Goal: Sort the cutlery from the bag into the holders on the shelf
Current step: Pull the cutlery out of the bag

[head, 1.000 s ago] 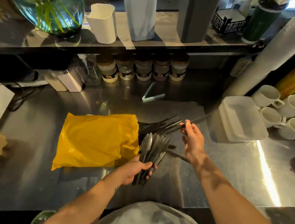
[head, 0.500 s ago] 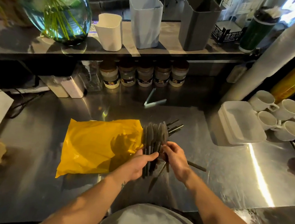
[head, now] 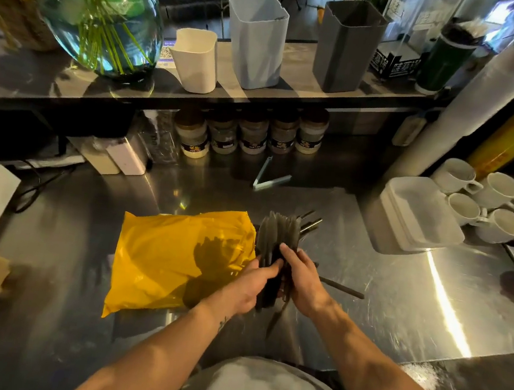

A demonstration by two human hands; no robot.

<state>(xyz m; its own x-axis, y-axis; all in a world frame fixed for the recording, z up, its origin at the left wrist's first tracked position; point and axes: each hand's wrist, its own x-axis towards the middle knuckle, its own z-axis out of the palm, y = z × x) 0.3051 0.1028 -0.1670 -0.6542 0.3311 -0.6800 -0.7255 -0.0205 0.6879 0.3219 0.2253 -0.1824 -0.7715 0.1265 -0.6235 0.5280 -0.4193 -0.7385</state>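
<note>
A bundle of dark cutlery (head: 278,234) stands fanned upward between both hands, just right of the yellow bag (head: 175,256) lying flat on the steel counter. My left hand (head: 247,285) grips the bundle's handles from the left. My right hand (head: 302,278) holds the same bundle from the right, fingers curled on it. Loose dark pieces (head: 339,287) lie on the counter behind and right of my hands. On the shelf stand a white holder (head: 195,59), a light grey holder (head: 255,39) and a dark grey holder (head: 346,44).
A glass vase (head: 100,13) with green stems stands at the shelf's left. Jars (head: 253,135) line the wall under the shelf. White tongs (head: 267,178) lie behind the bag. A white tray (head: 420,213) and cups (head: 485,201) sit at right.
My right hand came back from the loose pieces with one and closed onto the bundle in my left hand. The bundle rose and stands more upright.
</note>
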